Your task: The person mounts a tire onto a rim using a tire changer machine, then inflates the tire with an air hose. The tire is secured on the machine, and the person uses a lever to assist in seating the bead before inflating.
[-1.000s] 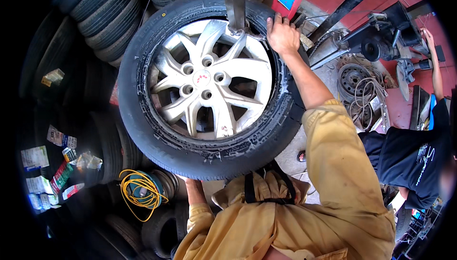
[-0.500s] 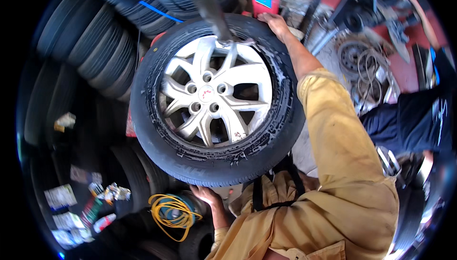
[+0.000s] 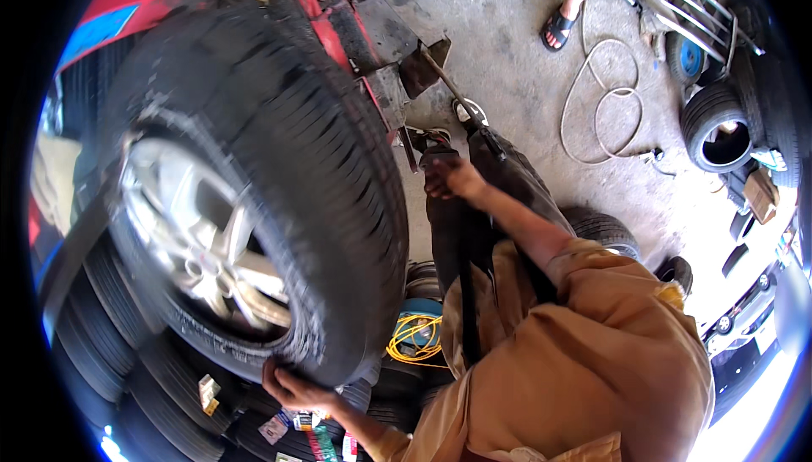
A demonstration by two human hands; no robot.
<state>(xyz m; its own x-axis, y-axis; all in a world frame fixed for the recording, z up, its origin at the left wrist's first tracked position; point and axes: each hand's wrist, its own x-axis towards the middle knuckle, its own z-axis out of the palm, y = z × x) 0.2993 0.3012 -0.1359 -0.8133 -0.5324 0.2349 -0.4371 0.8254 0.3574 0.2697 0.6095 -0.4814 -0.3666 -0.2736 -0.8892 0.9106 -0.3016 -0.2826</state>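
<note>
A big black tyre [image 3: 338, 166] on a silver alloy rim [image 3: 203, 242] fills the left side, its face tilted toward the lower left. Whitish, wet-looking smears lie along the tyre's inner edge. My left hand [image 3: 296, 390] grips the tyre's lower edge, fingers curled against the sidewall. Away from the wheel, my right hand [image 3: 457, 179] is low in front of my dark trouser leg, its fingers curled in shadow; what they hold, if anything, I cannot make out. Close beside it ends a thin metal lever [image 3: 448, 82] with a dark grip.
A red and grey machine base [image 3: 364, 22] stands ahead, and a dark metal arm [image 3: 80, 242] crosses at left. Stacked tyres [image 3: 110, 310] lie below the wheel. A yellow hose coil [image 3: 414, 339] is near my legs. Pale hose [image 3: 600, 107] loops over concrete; a sandalled person's foot [image 3: 558, 27] is beyond.
My view has swung right. The wheel now appears farther left and steeply tilted, showing its tread. My right hand has left the tyre's far edge and come down by my leg; my left stays on it.
</note>
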